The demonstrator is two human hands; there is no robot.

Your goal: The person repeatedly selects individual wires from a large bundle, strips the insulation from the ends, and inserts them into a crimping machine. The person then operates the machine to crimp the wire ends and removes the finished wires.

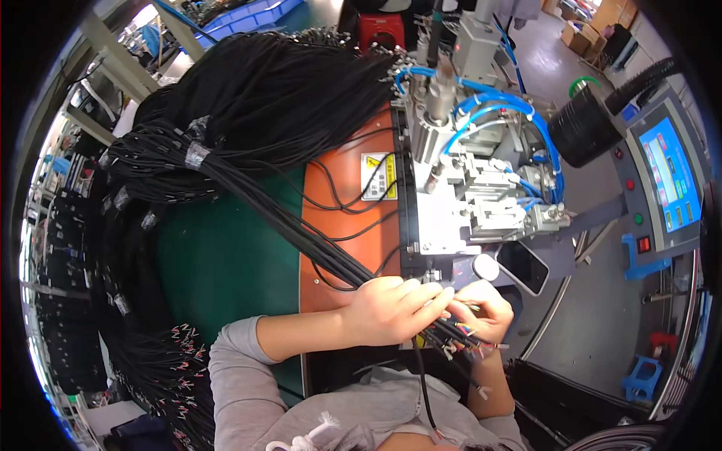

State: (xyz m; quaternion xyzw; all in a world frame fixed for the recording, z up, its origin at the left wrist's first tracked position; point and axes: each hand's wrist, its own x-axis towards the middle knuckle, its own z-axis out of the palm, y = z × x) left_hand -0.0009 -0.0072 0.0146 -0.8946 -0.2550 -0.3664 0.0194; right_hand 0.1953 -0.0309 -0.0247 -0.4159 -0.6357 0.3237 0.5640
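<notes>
My left hand (395, 308) is closed around a bundle of black cables (316, 244), which runs down from the large heap at the upper left. Stripped ends with thin coloured wires (462, 338) stick out of the bundle below my fingers. Close beside it, my right hand (487, 312) has its fingers curled and pinched on the coloured wires of a cable end. The fingertips of both hands nearly meet just in front of the machine. One loose black cable (423, 383) hangs from the bundle over my lap.
Beyond my hands stands a metal machine (481, 195) with blue air hoses (519, 101). A control panel with a screen (665, 169) is on the right. A phone (524, 267) lies by the machine. Heaped black cables (248, 98) cover much of the green table mat (226, 255).
</notes>
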